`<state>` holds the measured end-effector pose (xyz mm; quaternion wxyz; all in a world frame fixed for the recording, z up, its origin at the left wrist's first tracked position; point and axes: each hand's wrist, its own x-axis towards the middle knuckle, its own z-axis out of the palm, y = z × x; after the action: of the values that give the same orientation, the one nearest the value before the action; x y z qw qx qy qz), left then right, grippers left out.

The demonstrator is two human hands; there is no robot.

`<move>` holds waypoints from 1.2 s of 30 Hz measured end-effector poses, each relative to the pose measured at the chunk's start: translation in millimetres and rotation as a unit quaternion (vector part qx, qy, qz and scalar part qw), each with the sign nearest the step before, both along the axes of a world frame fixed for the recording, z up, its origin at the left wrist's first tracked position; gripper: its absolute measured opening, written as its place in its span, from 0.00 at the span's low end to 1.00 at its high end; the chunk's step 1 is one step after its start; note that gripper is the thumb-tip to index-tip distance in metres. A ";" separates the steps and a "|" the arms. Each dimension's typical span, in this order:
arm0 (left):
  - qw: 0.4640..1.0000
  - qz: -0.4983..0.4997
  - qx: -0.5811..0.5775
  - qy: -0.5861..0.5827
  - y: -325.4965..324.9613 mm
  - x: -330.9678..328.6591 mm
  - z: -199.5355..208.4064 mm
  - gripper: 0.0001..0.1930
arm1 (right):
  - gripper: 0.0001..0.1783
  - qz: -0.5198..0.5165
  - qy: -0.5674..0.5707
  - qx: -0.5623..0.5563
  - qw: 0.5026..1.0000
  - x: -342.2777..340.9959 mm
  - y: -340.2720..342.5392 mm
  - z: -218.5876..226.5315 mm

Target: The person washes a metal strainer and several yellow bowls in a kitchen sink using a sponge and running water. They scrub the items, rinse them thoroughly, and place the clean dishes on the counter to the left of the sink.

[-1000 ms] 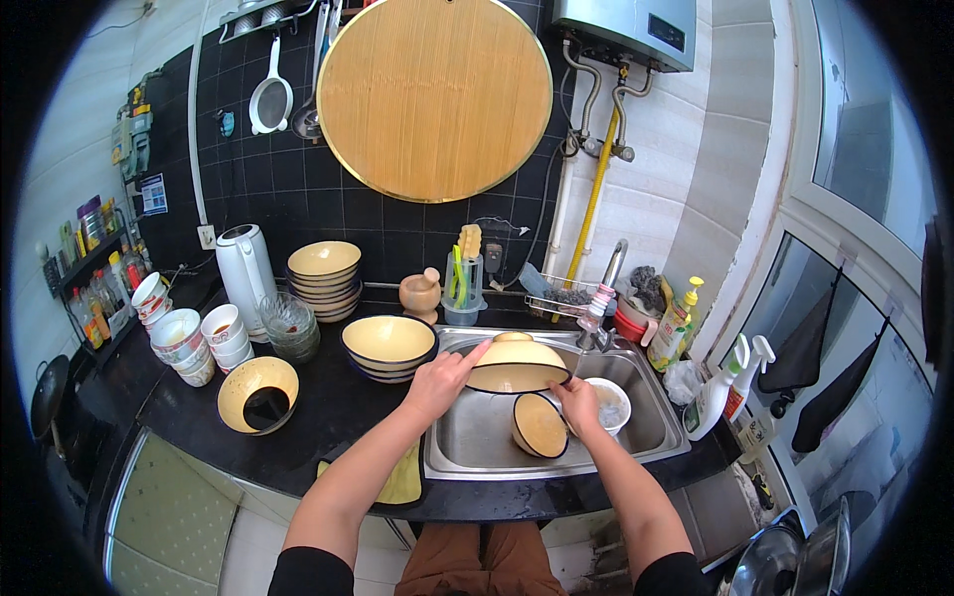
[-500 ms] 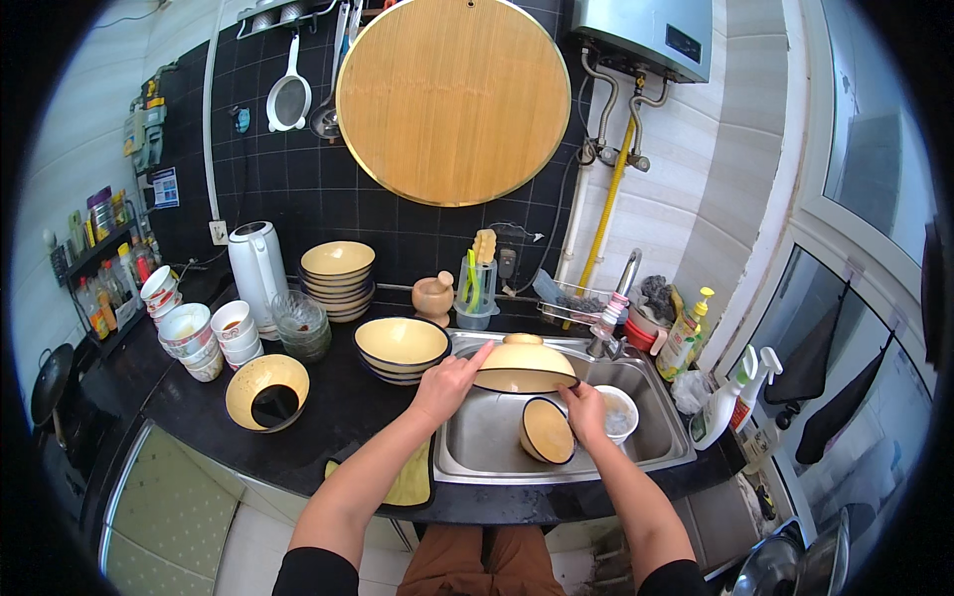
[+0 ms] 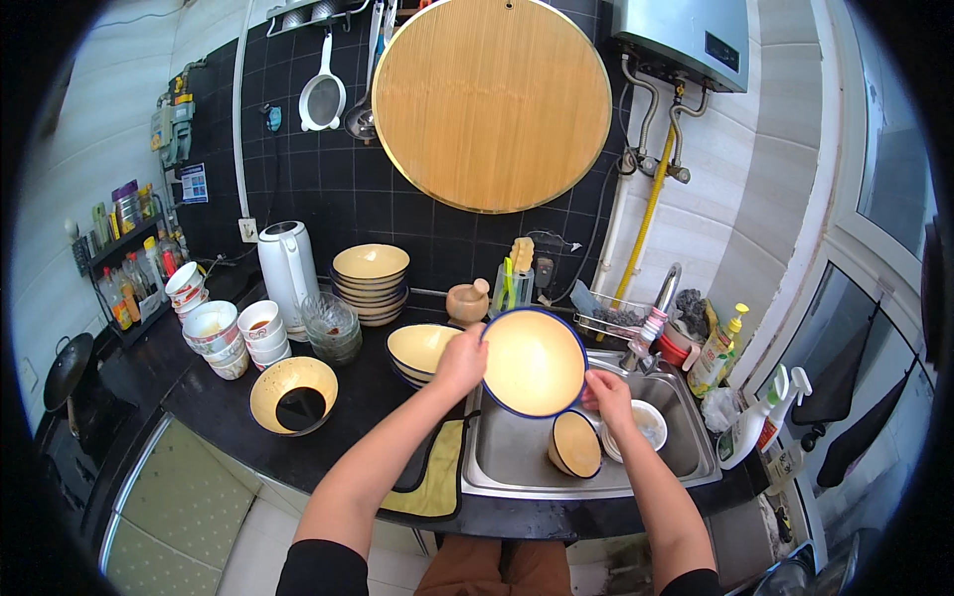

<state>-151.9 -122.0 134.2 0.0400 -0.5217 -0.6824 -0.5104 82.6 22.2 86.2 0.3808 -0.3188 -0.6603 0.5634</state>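
Note:
A cream bowl with a dark blue rim is held up over the sink, tilted so its inside faces me. My left hand grips its left rim, and my right hand pinches its lower right rim. Under it in the basin, a smaller cream bowl leans on its side. Beside that stands a white bowl with something pale in it, partly behind my right hand. Left of the sink, a stack of cream bowls is partly covered by my left hand.
Behind stand a taller bowl stack, a wooden mortar and a white kettle. Further left are white cups, glass bowls and a bowl with dark liquid. The faucet and spray bottles flank the sink's right.
The bowl in my hands has turned from underside-up to showing its inside. The whole view has shifted, so things appear further right.

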 end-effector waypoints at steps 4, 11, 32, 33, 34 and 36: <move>0.993 0.060 0.010 -0.106 -21.0 -37.3 18.4 0.09 | 0.16 0.063 0.008 -0.046 0.997 -16.3 -3.5 7.6; 0.945 0.189 -0.080 -0.253 -49.9 -111.8 -4.2 0.09 | 0.16 0.140 -0.037 -0.076 0.987 -49.1 -14.3 -14.9; 0.931 0.344 -0.077 0.094 -60.0 -97.2 -0.8 0.24 | 0.26 0.224 -0.632 0.208 0.712 -2.3 24.6 -158.3; 0.937 0.334 -0.058 0.081 -57.6 -96.5 2.7 0.22 | 0.23 0.178 -0.617 0.226 0.733 -5.4 18.7 -154.2; 0.946 0.311 -0.025 0.090 -55.5 -92.3 8.6 0.22 | 0.20 0.131 -0.600 0.243 0.751 -5.3 18.0 -152.5; 0.959 0.260 0.038 0.110 -49.9 -76.3 24.1 0.21 | 0.19 0.130 -0.572 0.264 0.766 -0.7 33.4 -157.4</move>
<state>-228.1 -172.0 158.3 0.2655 -0.3769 -0.7663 -0.4475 82.0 55.6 -71.1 -0.0754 -0.3798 -0.9135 0.1247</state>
